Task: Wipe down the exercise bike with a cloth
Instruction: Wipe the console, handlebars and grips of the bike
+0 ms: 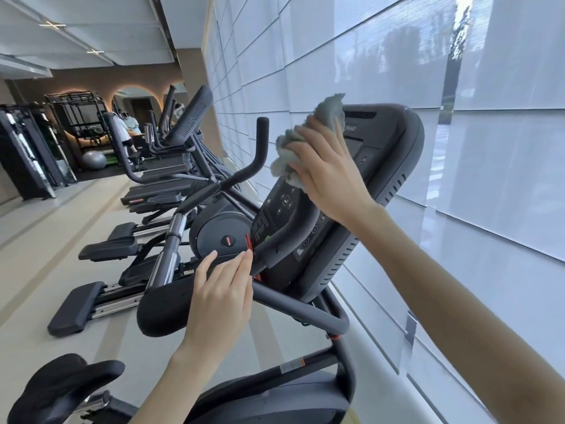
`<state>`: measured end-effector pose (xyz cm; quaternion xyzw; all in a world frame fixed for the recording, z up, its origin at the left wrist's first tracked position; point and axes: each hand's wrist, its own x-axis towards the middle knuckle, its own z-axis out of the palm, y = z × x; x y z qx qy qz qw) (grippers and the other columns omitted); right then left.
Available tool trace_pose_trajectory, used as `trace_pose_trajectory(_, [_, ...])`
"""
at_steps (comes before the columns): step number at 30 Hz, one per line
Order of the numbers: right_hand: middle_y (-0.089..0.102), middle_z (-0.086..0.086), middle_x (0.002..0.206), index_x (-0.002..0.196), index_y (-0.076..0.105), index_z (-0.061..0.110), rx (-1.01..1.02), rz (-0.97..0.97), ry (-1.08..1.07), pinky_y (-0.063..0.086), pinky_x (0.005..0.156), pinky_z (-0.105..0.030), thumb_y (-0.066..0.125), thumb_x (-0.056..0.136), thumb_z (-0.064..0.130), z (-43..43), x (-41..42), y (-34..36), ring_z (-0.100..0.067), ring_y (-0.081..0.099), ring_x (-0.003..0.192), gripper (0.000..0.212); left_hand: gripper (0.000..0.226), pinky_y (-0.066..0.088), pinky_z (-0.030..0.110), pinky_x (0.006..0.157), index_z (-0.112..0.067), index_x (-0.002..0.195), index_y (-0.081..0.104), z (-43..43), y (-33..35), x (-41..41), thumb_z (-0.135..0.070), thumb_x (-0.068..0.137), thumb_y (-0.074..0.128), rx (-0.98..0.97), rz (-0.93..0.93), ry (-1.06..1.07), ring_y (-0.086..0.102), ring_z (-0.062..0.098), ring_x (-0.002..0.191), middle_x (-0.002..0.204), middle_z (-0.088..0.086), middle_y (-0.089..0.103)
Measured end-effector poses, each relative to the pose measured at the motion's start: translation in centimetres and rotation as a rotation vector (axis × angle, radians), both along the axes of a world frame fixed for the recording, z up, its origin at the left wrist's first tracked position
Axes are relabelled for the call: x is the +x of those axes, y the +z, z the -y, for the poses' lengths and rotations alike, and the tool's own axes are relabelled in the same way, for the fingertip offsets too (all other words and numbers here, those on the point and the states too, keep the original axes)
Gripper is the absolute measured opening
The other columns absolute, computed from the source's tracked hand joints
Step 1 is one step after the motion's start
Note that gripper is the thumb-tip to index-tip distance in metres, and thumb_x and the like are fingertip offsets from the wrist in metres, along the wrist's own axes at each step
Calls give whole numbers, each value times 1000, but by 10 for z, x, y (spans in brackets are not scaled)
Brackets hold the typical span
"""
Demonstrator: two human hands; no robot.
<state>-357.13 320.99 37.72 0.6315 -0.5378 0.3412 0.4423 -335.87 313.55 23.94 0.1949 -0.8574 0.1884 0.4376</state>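
Note:
The exercise bike's black console (pixel 394 166) tilts up in the middle of the view, with button rows on its lower panel. My right hand (pixel 328 169) presses a crumpled grey-green cloth (pixel 293 145) flat against the console screen, fingers spread over it. My left hand (pixel 220 298) hovers with straight fingers beside the handlebar (pixel 299 307), fingertips near a red clip (pixel 249 241) at the console's lower left edge. The padded black armrest (pixel 162 307) lies just left of that hand. The bike's saddle (pixel 58 384) shows at the bottom left.
A row of elliptical machines (pixel 189 185) runs along the left toward the back of the gym. White window blinds (pixel 458 209) fill the right side close behind the console. People stand far back by a rack (pixel 82 120) and a grey exercise ball (pixel 94 160).

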Motion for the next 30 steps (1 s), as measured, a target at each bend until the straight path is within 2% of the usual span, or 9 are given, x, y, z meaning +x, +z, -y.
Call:
trace_pose_trajectory(3, [61,-18,118,101,65,-1,30,-105,-145,27,107,-60,54,90,13,12,-10,1,-41,46,123,21,34,35,47,106,0,118,63,-1,0,0,-8,86,56,1,-7,0,66,20,93,111,6,69])
trace_pose_trajectory(7, [65,-15,102,93,65,-1,103,-162,-89,23,111,-58,52,89,13,11,-4,-33,-36,53,118,20,33,35,47,105,0,118,64,-3,0,0,-7,87,57,3,-16,9,67,20,95,112,6,69])
trace_pose_trajectory(10, [66,-15,93,87,66,-3,146,-72,-12,24,111,-55,49,92,12,7,11,-66,-36,57,110,23,31,37,47,104,1,116,65,-5,0,4,-7,87,58,0,-31,15,67,20,96,111,8,69])
trace_pose_trajectory(14, [64,-15,106,102,65,-4,162,77,76,25,110,-56,55,91,9,2,29,-92,-36,55,111,19,29,37,45,104,2,113,66,-7,1,5,-1,84,65,6,-53,2,67,21,96,109,9,70])
trace_pose_trajectory(18, [60,-20,118,113,61,-7,206,55,148,30,106,-59,49,93,5,-5,44,-109,-38,52,114,26,29,36,44,105,1,112,67,-8,1,4,-4,83,67,21,-70,2,67,20,97,107,8,70])
trace_pose_trajectory(21, [58,-23,118,113,61,-10,280,2,196,37,99,-58,61,87,0,-14,45,-101,-40,52,115,28,25,38,45,104,0,112,67,-7,1,3,-6,88,62,26,-85,0,67,20,96,106,8,70])
trace_pose_trajectory(24, [58,-25,117,110,60,-13,231,-8,228,38,102,-53,52,94,14,-22,32,-73,-39,52,114,32,26,42,44,101,-1,111,68,-6,1,1,-9,90,55,26,-102,-4,66,21,98,107,7,70])
trace_pose_trajectory(27, [57,-25,120,111,60,-11,63,-7,111,37,101,-56,46,98,16,-18,12,-37,-39,50,116,33,28,46,42,98,0,113,67,-8,-1,0,-8,90,54,39,-118,-15,66,23,100,109,9,70])
trace_pose_trajectory(30, [57,-24,121,110,62,-8,47,-68,-23,35,99,-62,46,97,16,-6,-3,-20,-43,47,120,32,28,48,39,98,2,113,67,-8,-2,0,-4,87,59,41,-122,-20,66,24,100,109,11,69])
